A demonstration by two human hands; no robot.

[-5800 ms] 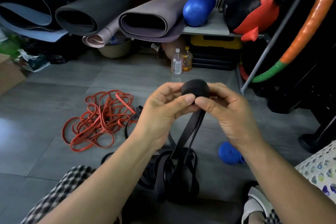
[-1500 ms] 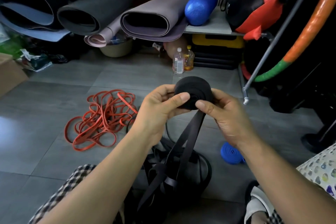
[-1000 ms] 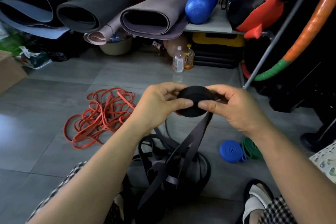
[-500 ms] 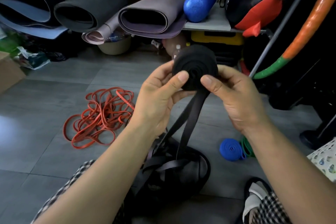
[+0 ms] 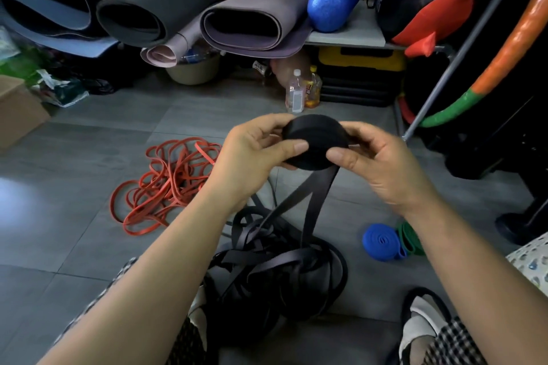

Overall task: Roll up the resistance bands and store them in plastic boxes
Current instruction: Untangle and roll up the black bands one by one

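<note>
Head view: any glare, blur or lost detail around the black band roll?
Head view: glare whitens the floor tiles at left; the black band roll and the loose black band pile are underexposed, layers hard to separate; left hand and right hand gripping it look sharp.

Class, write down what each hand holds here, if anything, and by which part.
Both hold the black band roll: the left hand grips its left side, the right hand its right side, thumbs on the near face.
</note>
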